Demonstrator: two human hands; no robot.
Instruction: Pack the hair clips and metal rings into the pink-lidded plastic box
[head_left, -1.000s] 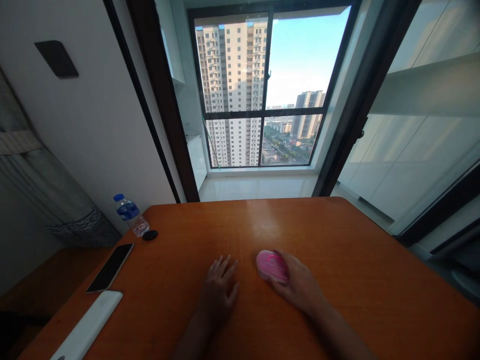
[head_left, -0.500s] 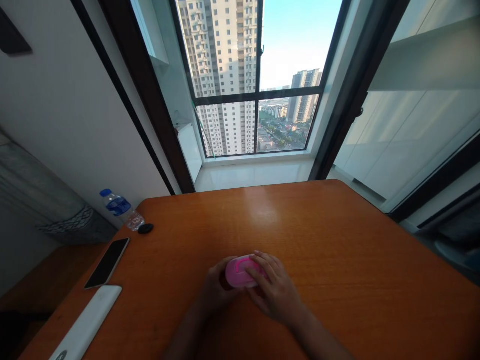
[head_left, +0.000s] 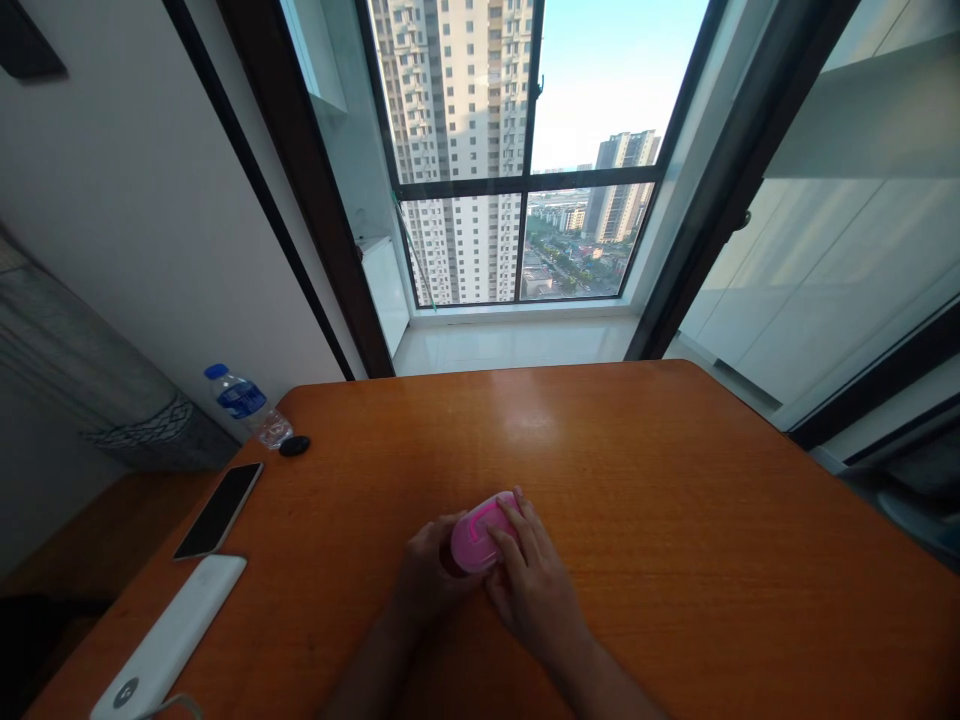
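Pink oval plastic case (head_left: pixel 474 535) sits between your hands, just below the middle of the head view, above the orange wood-grain table (head_left: pixel 660 470). It looks translucent, with a darker pink raised loop on top, but your hands cover much of it, so you can't make out its full outline, any seam or what is inside. They also hide its underside, so you can't tell whether it rests on the wood or is lifted slightly.

Your left hand (head_left: pixel 431 575) cups the left end of the case, with its fingers curled out of sight behind or beneath it, so how they grip is hidden. Your right hand (head_left: pixel 534 590) lies over the right end, its fingers close together and its fingertips (head_left: pixel 517 505) reaching the far edge. Between them, the hands pinch the case from both ends.

Toward the left edge of the table lie a black-screened smartphone (head_left: pixel 217 510) and a long white rounded slab (head_left: pixel 169 635) with a small grey logo, its near end almost cut off by the frame. At the far left corner, a clear plastic water bottle (head_left: pixel 240 402) with a blue cap and label stands tilted, just beside a small round black disc (head_left: pixel 294 445). Beyond the table, a dark-framed window (head_left: pixel 525 183) looks out on high-rise towers.
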